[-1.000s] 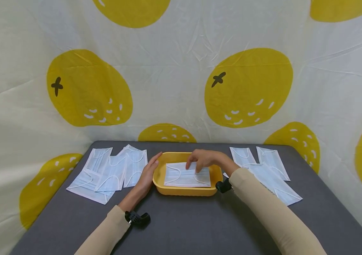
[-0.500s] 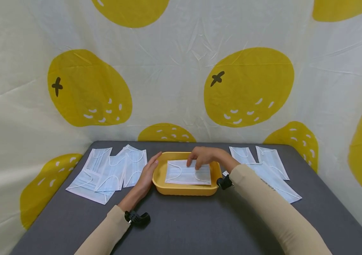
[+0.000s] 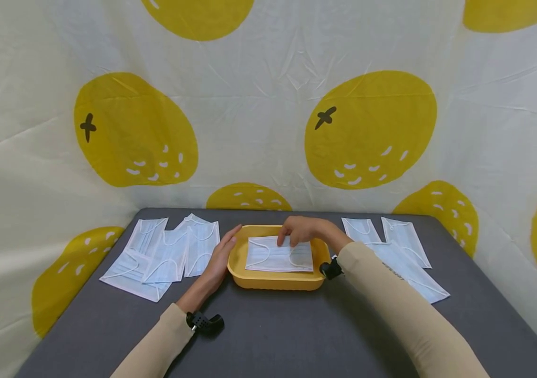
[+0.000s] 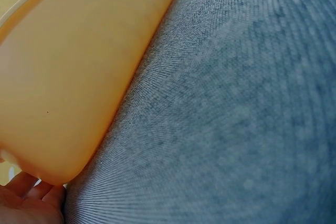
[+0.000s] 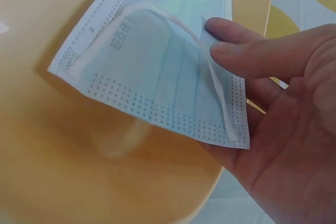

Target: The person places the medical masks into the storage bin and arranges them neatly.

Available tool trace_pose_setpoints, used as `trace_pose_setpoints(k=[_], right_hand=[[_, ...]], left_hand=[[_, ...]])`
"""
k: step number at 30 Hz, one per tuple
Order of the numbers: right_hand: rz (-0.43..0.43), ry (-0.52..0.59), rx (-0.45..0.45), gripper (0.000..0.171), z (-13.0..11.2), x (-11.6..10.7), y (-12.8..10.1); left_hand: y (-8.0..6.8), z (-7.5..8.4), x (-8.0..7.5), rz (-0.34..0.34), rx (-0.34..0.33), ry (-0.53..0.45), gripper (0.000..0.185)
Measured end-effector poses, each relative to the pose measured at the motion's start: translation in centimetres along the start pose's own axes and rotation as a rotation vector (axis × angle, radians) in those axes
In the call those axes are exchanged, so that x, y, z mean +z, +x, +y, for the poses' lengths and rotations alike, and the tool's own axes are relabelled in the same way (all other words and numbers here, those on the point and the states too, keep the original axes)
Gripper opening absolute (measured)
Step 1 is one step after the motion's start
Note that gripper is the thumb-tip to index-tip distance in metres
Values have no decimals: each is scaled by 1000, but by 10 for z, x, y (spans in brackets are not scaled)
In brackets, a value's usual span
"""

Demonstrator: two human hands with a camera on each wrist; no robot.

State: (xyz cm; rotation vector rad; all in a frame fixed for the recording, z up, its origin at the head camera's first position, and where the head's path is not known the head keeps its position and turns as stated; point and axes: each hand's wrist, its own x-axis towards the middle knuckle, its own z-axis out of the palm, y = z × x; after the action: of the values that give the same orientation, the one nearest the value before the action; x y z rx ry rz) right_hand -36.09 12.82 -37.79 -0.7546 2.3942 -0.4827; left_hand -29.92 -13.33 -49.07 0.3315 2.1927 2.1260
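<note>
A pale blue face mask [image 3: 273, 257] with white ear loops lies within the outline of a yellow tray [image 3: 278, 284] in the head view. My right hand [image 3: 302, 229] reaches over the tray from the right and holds this mask by its far edge. The right wrist view shows the thumb [image 5: 231, 59] over the mask's face, other fingers partly hidden behind it, and a shadow on the tray below. My left hand [image 3: 218, 261] rests along the tray's left end with fingers extended. In the left wrist view its fingers [image 4: 31, 195] touch the tray's corner.
Several overlapping face masks [image 3: 164, 254] lie on the dark grey table [image 3: 268, 336] to the left of the tray. More masks [image 3: 405, 262] lie to the right, partly covered by the right sleeve [image 3: 391, 299]. A white curtain [image 3: 249, 131] with yellow fruit prints hangs behind.
The mask in the tray has shifted slightly away from me and a little to the right with the right hand. My left hand has stayed at the tray's end.
</note>
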Motion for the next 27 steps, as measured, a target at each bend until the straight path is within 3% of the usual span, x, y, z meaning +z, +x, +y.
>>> trace_pose_setpoints(k=[15,27], right_hand=[[-19,-21,25,23,-4,2,6],[-66,-39,34,38,-7,1,5]], left_hand=[[0,-3,-1,-3,2,-2,49],[1,-3,0,2,6,1,50]])
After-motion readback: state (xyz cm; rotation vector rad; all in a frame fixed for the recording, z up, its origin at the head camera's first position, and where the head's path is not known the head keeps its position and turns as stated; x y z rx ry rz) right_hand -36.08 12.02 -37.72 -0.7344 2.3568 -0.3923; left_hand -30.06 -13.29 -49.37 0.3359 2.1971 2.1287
